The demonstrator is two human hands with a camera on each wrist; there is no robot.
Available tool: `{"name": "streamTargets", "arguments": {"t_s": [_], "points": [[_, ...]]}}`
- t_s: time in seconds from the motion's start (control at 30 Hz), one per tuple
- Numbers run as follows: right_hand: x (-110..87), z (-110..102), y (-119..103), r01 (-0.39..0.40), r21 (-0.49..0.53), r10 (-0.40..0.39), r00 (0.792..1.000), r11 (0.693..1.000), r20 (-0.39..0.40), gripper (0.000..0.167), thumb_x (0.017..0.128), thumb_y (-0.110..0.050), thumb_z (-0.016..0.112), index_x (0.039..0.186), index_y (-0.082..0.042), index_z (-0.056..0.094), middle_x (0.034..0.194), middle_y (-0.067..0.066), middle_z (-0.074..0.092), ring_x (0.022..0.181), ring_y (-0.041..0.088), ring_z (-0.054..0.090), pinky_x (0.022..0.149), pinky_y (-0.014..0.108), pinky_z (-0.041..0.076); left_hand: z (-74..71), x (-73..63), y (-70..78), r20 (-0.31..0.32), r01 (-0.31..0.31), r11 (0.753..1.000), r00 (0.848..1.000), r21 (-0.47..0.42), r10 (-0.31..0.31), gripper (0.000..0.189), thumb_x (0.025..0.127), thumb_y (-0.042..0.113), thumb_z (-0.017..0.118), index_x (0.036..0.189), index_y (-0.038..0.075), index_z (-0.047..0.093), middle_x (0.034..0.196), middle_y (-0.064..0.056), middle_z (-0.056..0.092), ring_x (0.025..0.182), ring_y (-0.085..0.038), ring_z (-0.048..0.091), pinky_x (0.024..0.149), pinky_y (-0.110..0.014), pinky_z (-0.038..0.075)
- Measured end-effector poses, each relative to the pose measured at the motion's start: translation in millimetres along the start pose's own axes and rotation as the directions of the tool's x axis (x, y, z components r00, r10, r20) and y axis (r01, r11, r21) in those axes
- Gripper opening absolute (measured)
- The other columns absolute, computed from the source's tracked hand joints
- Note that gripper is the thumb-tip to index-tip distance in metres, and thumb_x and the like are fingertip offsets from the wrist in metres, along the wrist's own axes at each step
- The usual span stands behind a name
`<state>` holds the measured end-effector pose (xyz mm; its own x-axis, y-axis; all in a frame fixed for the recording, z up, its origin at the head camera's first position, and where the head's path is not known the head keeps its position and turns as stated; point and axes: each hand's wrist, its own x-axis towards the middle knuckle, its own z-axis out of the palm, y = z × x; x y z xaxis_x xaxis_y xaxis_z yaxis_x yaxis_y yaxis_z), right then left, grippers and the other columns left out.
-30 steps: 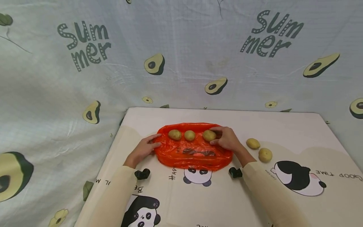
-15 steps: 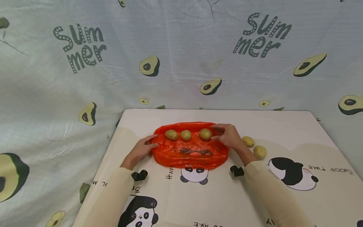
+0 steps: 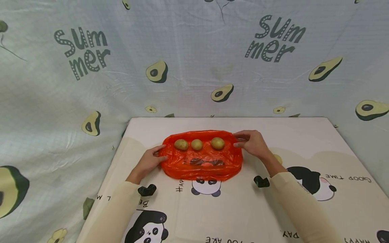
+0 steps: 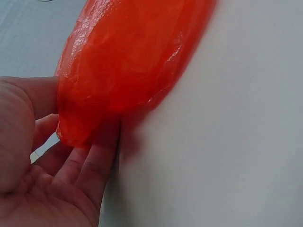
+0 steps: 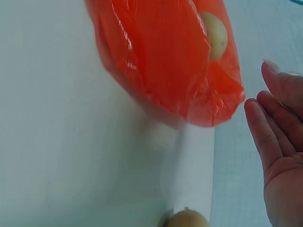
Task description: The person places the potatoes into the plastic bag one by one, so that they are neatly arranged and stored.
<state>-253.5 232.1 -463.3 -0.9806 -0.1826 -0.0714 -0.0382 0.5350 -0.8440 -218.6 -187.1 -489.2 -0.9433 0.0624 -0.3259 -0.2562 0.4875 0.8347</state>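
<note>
A translucent red plastic bag (image 3: 179, 168) lies in the middle of the table with its opening spread. Along its far side sit three potatoes in a row: a left one (image 3: 181, 144), a middle one (image 3: 197, 144) and a right one (image 3: 217, 143). My left hand (image 3: 148, 164) holds the bag's left end; in the left wrist view its thumb lies on one side of the plastic and its fingers on the other. My right hand (image 3: 253, 144) is at the bag's right edge, holding nothing, its fingers extended and slightly apart from the plastic in the right wrist view.
Beyond the bag, right of my right wrist, a potato (image 3: 278, 158) shows partly behind the forearm. A potato (image 5: 187, 219) also appears at the bottom of the right wrist view. The table (image 3: 237, 212) has panda prints; an avocado-print sheet (image 3: 188, 104) hangs behind it.
My right hand has let go of the right potato and drawn back rightward to the bag's edge. The left hand keeps its place at the bag. The head view has shifted slightly.
</note>
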Motion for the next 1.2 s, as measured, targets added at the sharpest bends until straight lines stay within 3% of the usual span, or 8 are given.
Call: {"name": "streamTargets", "arguments": {"t_s": [0.13,0.33,0.47,0.57,0.8,1.2], "points": [[-2.2,-6.0,2.8,-0.020,-0.028,0.020,1.000,0.999,-0.009,0.042,0.095,-0.008,0.073,0.136,-0.003,0.067,0.137,0.021,0.068,0.127,0.040,0.067,0.101,0.049,0.056,0.4,-0.3,-1.0,0.001,0.002,1.000,1.000,0.012,-0.002,0.062,0.103,0.014,0.063,0.160,0.010,0.040,0.158,-0.023,0.047,0.118,-0.030,0.061,0.089,-0.027,0.057],[-6.8,-17.2,7.0,-0.099,-0.034,0.099,0.995,0.995,-0.005,0.043,0.096,-0.011,0.071,0.139,-0.006,0.066,0.142,0.017,0.066,0.132,0.038,0.063,0.107,0.051,0.053,0.5,-1.3,-1.4,0.011,0.022,1.000,1.000,0.021,-0.022,0.064,0.103,0.014,0.063,0.162,0.012,0.037,0.162,-0.022,0.041,0.130,-0.035,0.056,0.100,-0.035,0.058],[-10.0,-24.5,11.9,-0.136,-0.011,0.136,0.991,0.991,-0.006,0.043,0.096,-0.012,0.072,0.138,-0.006,0.066,0.143,0.016,0.065,0.134,0.036,0.062,0.111,0.052,0.051,0.6,-0.3,-2.0,0.010,0.033,0.999,0.999,0.022,-0.034,0.065,0.102,0.014,0.063,0.162,0.013,0.037,0.158,-0.023,0.045,0.121,-0.033,0.059,0.088,-0.028,0.058],[-12.2,-29.9,15.7,-0.119,-0.028,0.119,0.993,0.992,-0.015,0.043,0.095,-0.012,0.073,0.137,-0.004,0.067,0.141,0.019,0.066,0.132,0.038,0.063,0.110,0.052,0.051,0.7,0.1,-2.1,0.009,0.034,0.999,0.999,0.021,-0.034,0.065,0.102,0.014,0.064,0.162,0.013,0.038,0.157,-0.024,0.046,0.119,-0.033,0.059,0.085,-0.027,0.057],[-17.7,-46.3,25.6,-0.081,-0.111,0.080,0.997,0.991,-0.008,0.043,0.095,-0.011,0.072,0.136,0.002,0.065,0.139,0.026,0.065,0.129,0.043,0.064,0.107,0.054,0.053,0.6,-0.1,-3.5,0.001,0.035,0.999,0.999,0.030,-0.035,0.066,0.102,0.016,0.064,0.162,0.012,0.038,0.164,-0.023,0.039,0.138,-0.038,0.051,0.109,-0.045,0.054],[-25.7,-68.5,46.2,-0.130,-0.152,0.130,0.991,0.980,-0.010,0.045,0.094,-0.013,0.072,0.135,0.004,0.064,0.141,0.029,0.063,0.131,0.047,0.059,0.111,0.059,0.048,2.5,-1.2,-2.2,0.001,0.042,0.999,0.999,0.017,-0.042,0.065,0.102,0.016,0.064,0.162,0.013,0.038,0.166,-0.021,0.037,0.137,-0.037,0.050,0.109,-0.043,0.054]]}}
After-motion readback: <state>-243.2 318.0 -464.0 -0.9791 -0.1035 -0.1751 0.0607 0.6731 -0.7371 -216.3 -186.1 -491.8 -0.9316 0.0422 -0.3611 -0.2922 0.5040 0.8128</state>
